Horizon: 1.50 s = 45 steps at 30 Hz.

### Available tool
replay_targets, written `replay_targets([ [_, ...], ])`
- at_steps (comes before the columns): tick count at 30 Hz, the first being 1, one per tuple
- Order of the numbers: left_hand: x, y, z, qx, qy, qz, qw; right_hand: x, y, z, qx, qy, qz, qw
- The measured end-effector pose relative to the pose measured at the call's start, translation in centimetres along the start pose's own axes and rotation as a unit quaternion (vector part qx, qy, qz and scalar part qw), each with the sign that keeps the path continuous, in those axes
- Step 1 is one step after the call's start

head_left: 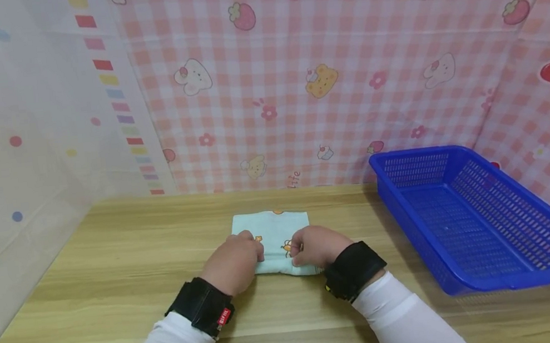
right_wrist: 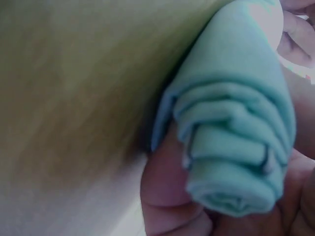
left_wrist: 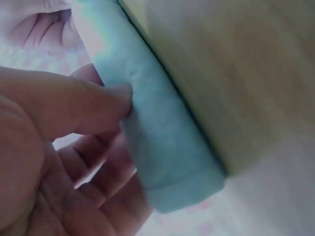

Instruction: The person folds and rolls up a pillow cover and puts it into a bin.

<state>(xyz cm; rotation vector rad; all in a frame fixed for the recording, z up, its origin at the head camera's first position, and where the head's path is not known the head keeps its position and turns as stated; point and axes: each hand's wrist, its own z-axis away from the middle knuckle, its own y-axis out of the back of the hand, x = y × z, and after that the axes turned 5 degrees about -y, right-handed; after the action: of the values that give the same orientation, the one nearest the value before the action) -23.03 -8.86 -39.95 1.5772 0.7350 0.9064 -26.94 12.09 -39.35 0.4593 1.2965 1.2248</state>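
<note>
A pale mint cloth (head_left: 273, 225) with small orange prints lies folded on the table in front of me. My left hand (head_left: 234, 262) holds its near left part; in the left wrist view the thumb (left_wrist: 106, 101) presses the rounded near edge while the fingers curl over the other side. At the near right, my right hand (head_left: 320, 245) grips the cloth. The right wrist view shows that end of the cloth (right_wrist: 231, 142) as several stacked layers with a small rolled coil, the thumb against its side and fingers behind.
A blue plastic basket (head_left: 444, 248) with perforated walls stands to the right on the wooden table (head_left: 127, 254). Pink checked sheeting (head_left: 290, 125) hangs behind and on the right, white dotted sheeting (head_left: 29, 180) on the left.
</note>
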Motion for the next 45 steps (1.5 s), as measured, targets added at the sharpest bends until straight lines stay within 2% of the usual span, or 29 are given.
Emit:
replay_targets([
  [5, 1.0, -0.3, 0.5, 0.057, -0.040, -0.068, 0.9953, -0.2, -0.1, 0.3, 0.018, 0.005, -0.012, 0.9998],
  [8, 1.6, -0.3, 0.7, 0.063, -0.055, -0.083, 0.9931, -0.5, -0.3, 0.4, 0.033, 0.012, -0.002, 0.9994],
  [12, 1.8, -0.4, 0.9, 0.062, -0.064, -0.093, 0.9916, -1.1, -0.9, 0.7, 0.074, 0.055, 0.046, 0.9947],
  [15, 1.8, -0.5, 0.9, 0.070, -0.068, -0.099, 0.9903, -1.6, -1.4, 1.1, 0.112, 0.097, 0.112, 0.9826],
  [20, 1.7, -0.7, 0.9, 0.077, -0.070, -0.103, 0.9892, -2.7, -1.9, 2.2, 0.140, 0.115, 0.206, 0.9616],
  [25, 1.8, -0.8, 0.8, 0.077, -0.064, -0.101, 0.9898, -3.2, -2.4, 2.8, 0.154, 0.126, 0.238, 0.9506],
  [30, 1.8, -0.8, 0.8, 0.079, -0.057, -0.099, 0.9903, -2.9, -2.5, 2.6, 0.145, 0.133, 0.226, 0.9540],
  [36, 1.7, -0.7, 0.7, 0.075, -0.037, -0.088, 0.9926, -2.6, -2.4, 2.0, 0.120, 0.129, 0.200, 0.9639],
  [45, 1.8, -0.6, 0.7, 0.075, -0.028, -0.083, 0.9934, -2.9, -2.5, 2.3, 0.125, 0.137, 0.211, 0.9599],
])
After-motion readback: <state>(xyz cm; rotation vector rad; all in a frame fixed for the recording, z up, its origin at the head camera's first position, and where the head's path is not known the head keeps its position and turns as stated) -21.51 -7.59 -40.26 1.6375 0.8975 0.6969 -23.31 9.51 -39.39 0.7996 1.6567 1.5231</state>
